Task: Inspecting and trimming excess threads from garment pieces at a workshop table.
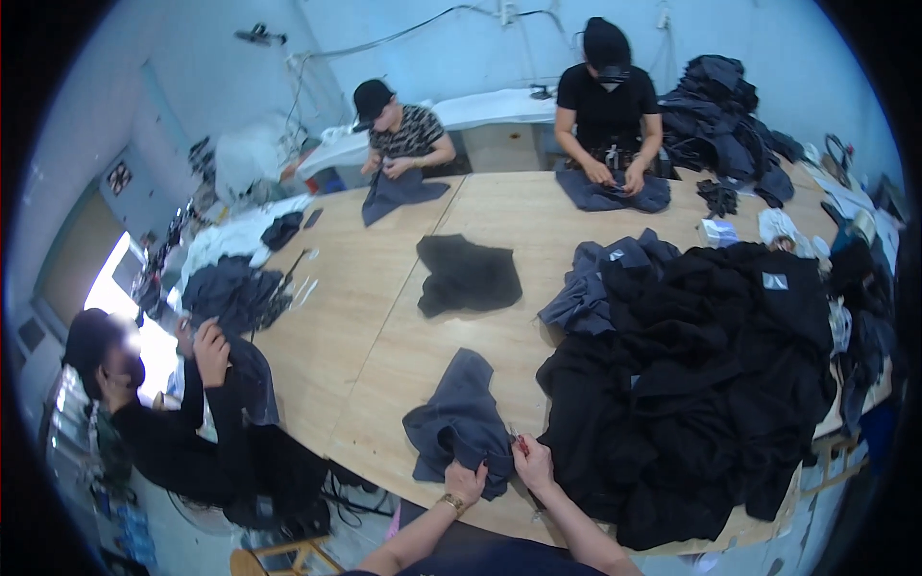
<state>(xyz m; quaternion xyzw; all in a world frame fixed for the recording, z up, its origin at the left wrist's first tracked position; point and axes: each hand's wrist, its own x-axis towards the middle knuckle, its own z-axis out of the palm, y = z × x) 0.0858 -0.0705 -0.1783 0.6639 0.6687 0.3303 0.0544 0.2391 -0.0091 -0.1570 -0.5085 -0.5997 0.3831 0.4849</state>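
A dark grey garment (459, 408) lies crumpled on the table's near edge in front of me. My left hand (466, 482) is closed on its near edge, fingers gripping the cloth; a bracelet or watch is on that wrist. Just to the right, my right hand (534, 463) is closed around small red-handled thread snips (521, 444), their metal tip pointing up and away beside the garment's right edge. Whether the blades touch the cloth is too small to tell.
A big heap of black garments (691, 374) is close on my right, with grey ones (600, 278) behind it. A black piece (468, 276) lies mid-table (336, 355). Co-workers handle grey cloth at the left (163, 442), far side (403, 144) and far right (608, 115).
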